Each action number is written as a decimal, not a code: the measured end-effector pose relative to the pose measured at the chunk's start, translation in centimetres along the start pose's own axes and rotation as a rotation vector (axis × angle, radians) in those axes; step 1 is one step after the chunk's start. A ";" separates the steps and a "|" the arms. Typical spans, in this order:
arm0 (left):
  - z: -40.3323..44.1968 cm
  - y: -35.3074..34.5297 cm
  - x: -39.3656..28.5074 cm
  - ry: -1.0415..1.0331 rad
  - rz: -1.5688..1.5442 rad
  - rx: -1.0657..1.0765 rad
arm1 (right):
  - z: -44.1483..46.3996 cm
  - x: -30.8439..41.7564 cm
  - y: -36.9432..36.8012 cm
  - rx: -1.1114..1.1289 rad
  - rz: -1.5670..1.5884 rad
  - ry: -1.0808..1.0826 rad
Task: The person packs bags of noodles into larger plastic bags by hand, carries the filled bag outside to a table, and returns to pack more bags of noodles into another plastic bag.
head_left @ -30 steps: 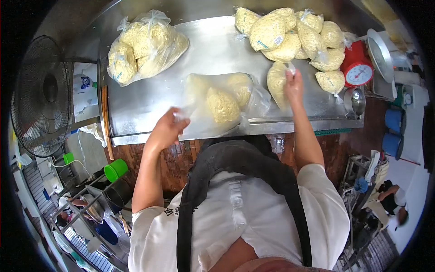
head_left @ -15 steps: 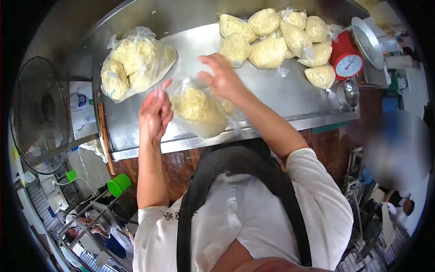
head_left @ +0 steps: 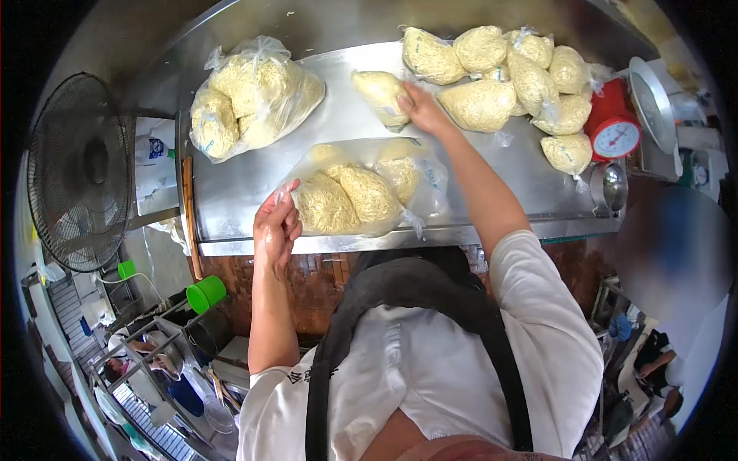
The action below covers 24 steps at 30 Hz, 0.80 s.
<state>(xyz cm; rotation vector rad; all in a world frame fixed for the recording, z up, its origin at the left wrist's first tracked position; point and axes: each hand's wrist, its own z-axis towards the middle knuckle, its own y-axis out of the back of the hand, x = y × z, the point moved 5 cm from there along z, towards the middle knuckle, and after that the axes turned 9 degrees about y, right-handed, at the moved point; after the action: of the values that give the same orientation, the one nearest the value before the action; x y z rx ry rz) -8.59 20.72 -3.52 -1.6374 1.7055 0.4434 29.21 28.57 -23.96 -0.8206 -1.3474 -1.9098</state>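
My left hand (head_left: 278, 225) is closed with its fingers pinching the left edge of a large clear plastic bag (head_left: 434, 184). Lying on its side near the counter's front edge, that bag holds several smaller bags of pale yellow noodles (head_left: 367, 196). Farther back, my right hand (head_left: 424, 109) grips the right side of a small bag of noodles (head_left: 380, 96), just beyond the large bag. Whether this small bag touches the counter, I cannot tell. A full large bag of noodles (head_left: 257, 96) stands at the back left, tied at its top.
A pile of small noodle bags (head_left: 480, 104) lies at the back right of the steel counter (head_left: 346, 65). Beside it are a red dial scale (head_left: 615, 127) and a metal bowl (head_left: 610, 187). A wooden stick (head_left: 189, 219) leans at the left edge, near a fan (head_left: 81, 173).
My right hand has moved from above the large bag to a small noodle bag, now gripped and apart from the pile. The large bag lies wider, its left edge pinched in my left hand.
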 end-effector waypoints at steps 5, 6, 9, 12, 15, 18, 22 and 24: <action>-0.6 0.3 0.3 0.004 0.007 -0.017 | 0.3 2.3 -5.0 0.371 -0.263 -0.156; -0.8 0.4 0.5 0.007 0.031 -0.029 | 0.7 2.6 -5.3 0.228 -0.276 -0.111; -1.1 0.3 0.6 -0.004 0.077 -0.051 | 3.9 4.7 -6.1 -0.182 -0.309 0.085; -1.4 0.3 0.7 0.014 0.089 -0.053 | 7.9 8.4 -9.1 -0.104 -0.342 0.105; -1.2 1.2 1.3 0.015 0.049 -0.048 | 6.1 13.4 -11.6 0.251 -0.505 0.205; -1.8 1.8 1.5 0.045 0.102 -0.054 | 4.6 14.9 -13.1 0.341 -0.573 0.364; -2.4 2.6 2.2 0.162 0.435 -0.083 | 2.7 8.1 -13.3 0.227 0.416 -0.336; -2.3 3.0 2.9 0.208 0.562 -0.014 | 3.8 10.9 -8.4 0.197 0.092 -0.094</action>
<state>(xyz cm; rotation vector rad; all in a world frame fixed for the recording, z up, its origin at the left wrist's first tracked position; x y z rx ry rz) -11.88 17.47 -4.59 -1.2247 2.3282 0.5621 16.50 32.69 -18.83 -0.8655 -1.5007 -1.6557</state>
